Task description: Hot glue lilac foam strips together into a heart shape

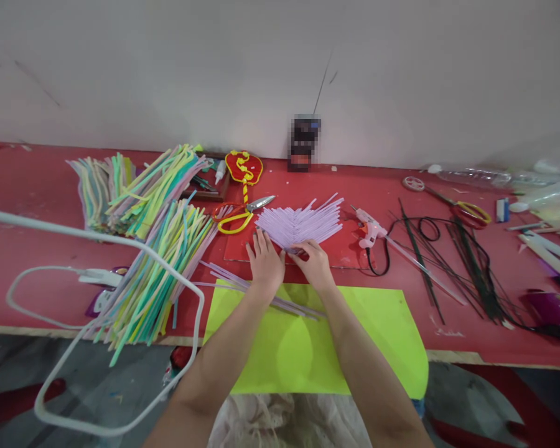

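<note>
A fan of lilac pipe cleaners point(298, 223), joined along a middle line, lies on a red board point(350, 254). My left hand point(267, 264) rests with fingers stretched out at the fan's lower left edge. At its lower tip, my right hand point(313, 262) has thumb and fingers pinched on the pipe cleaners; the exact spot is partly hidden by the fingers. Several loose lilac pipe cleaners point(303, 309) lie under my forearms, across a yellow-green sheet point(382, 330). Scissors point(237, 219) with red and yellow handles lie left of the fan. A pink glue gun point(369, 229) sits to the right.
Bundles of coloured pipe cleaners point(156, 267) cover the left side. A white cable point(200, 323) loops across the near left. Dark stems point(478, 274), a second pair of scissors point(471, 213) and plastic bottles point(555, 196) lie right. A pixelated phone-like object point(303, 143) leans on the wall.
</note>
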The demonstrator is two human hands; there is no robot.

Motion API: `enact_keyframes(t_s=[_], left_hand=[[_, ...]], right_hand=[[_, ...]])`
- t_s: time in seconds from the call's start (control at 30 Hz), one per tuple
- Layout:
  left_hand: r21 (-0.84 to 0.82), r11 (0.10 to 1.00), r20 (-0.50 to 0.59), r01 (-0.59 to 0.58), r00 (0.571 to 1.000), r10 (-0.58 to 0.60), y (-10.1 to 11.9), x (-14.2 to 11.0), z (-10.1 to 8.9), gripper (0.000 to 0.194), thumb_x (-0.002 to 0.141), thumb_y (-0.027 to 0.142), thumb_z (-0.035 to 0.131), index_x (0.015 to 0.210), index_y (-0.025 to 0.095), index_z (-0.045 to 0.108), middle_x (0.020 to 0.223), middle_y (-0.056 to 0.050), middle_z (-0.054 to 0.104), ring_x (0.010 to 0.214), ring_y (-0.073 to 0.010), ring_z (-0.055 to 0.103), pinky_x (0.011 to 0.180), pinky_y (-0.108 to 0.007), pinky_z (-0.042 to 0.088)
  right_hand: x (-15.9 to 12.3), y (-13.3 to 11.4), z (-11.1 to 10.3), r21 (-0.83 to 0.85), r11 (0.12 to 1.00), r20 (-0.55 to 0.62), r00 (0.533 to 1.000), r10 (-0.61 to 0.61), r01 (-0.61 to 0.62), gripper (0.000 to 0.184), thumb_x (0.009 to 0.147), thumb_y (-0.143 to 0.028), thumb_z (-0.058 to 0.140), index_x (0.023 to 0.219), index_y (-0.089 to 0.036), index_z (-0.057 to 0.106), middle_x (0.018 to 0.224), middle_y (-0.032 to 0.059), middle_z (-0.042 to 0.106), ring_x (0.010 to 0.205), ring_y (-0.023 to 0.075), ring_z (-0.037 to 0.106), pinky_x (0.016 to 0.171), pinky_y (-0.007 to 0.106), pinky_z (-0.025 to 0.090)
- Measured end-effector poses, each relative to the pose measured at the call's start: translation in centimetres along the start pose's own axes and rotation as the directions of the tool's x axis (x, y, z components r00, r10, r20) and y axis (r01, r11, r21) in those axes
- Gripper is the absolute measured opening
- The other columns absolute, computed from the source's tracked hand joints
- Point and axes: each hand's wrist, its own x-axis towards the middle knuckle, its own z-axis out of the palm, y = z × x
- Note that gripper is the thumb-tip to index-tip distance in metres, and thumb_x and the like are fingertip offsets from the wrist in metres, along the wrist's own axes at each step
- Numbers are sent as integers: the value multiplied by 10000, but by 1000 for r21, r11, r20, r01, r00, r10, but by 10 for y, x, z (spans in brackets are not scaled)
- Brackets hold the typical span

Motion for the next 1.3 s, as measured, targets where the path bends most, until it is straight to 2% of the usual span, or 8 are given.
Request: enact_keyframes(t_s=[0.33,0.6,1.3], left_hand=[[10,1000,4,-21,1000,21,0,-2,-2,637,943,375,372,1469,33,264,1565,-188,198,1448,-301,202,1167,-532,155],[50,999,6,-19,1000,19,1,-4,-3,639,949,395,350,1472,38,261,1567,-181,203,1442,-304,217,1165,-526,167],[63,997,-9,-31,999,32,2,-6,-4,633,950,395,355,1462,30,284,1559,-196,217,1437,-309,229,1165,-537,157]], right_hand=[[0,-1,-4,41,999,18,1000,6,-6,108,800,-203,604,871,-198,686,820,35,608,705,158,599,721,315,520],[-1,-1,-5,-14,1000,58,998,26,-25,104,805,-193,594,835,-208,692,798,35,642,711,165,585,711,310,495],[-1,-3,-6,-54,998,42,999,21,-18,74,792,-175,593,820,-201,657,808,28,601,668,154,561,684,304,497]])
